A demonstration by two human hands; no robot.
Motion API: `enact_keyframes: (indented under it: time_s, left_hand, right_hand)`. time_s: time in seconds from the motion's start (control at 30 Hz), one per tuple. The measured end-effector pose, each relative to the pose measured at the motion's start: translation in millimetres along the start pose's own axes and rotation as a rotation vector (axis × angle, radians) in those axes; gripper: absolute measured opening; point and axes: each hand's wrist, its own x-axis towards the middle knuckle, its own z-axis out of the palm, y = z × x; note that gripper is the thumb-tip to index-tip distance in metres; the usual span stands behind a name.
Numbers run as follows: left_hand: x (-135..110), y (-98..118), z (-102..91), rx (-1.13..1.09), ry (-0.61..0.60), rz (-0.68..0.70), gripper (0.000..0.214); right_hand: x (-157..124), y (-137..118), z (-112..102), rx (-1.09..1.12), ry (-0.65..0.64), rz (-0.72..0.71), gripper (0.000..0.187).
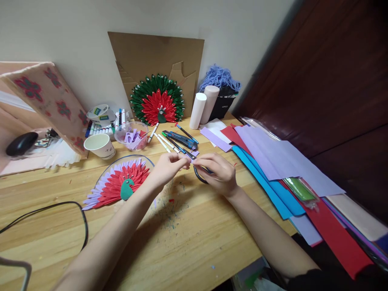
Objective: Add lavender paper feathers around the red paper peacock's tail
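Note:
My left hand (169, 166) pinches a small lilac paper piece (192, 160) at its fingertips, above the wooden table (182, 238). My right hand (218, 171) meets it from the right, fingers curled through the dark handles of scissors (200, 174) and touching the same paper piece. To the left lies a half-finished paper peacock fan (121, 184) with red and lilac petals and a teal body. A finished green and red peacock fan (157, 99) leans upright against cardboard at the back.
Markers and pens (177, 141) lie behind the hands. A clear bowl of lilac scraps (131, 136), a paper cup (100, 145) and a marker set (104, 125) stand back left. Coloured paper sheets (273, 165) cover the right side. A black cable (60, 210) loops front left.

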Motion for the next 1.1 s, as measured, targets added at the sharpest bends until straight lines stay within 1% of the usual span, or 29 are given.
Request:
enact_keyframes:
  time_s: [0.13, 0.23, 0.37, 0.5, 0.6, 0.73, 0.97, 1.1]
  left_hand:
    - [0.5, -1.4, -0.2, 0.002, 0.000, 0.001, 0.013]
    - [0.8, -1.2, -1.0, 0.013, -0.025, 0.038, 0.013]
    - [0.3, 0.4, -1.4, 0.047, -0.030, 0.109, 0.011]
    - [-0.7, 1.0, -1.1, 0.049, -0.012, 0.144, 0.008]
    - [-1.4, 0.3, -1.1, 0.077, -0.013, 0.176, 0.009]
    - [-3.3, 2.0, -0.6, 0.177, 0.004, 0.229, 0.010]
    - [-9.5, 9.8, 2.5, 0.330, 0.097, 0.295, 0.008]
    - [-11.6, 10.7, 3.4, 0.383, 0.153, 0.343, 0.007]
  right_hand:
    - [0.5, 0.1, -0.3, 0.024, 0.011, 0.020, 0.019]
    - [2.2, -2.1, 0.0, 0.086, 0.035, 0.094, 0.016]
    - [3.8, -6.6, 3.0, 0.216, 0.066, 0.266, 0.010]
    - [3.6, -8.0, 8.4, 0.444, 0.093, 0.493, 0.003]
    - [3.9, -6.6, 11.3, 0.581, 0.120, 0.605, 0.004]
    - [4.5, -5.5, 12.1, 0.634, 0.128, 0.668, 0.007]
    - [3.2, -7.2, 11.4, 0.678, 0.110, 0.696, 0.008]
    - [3.6, -5.6, 11.4, 0.709, 0.119, 0.753, 0.011]
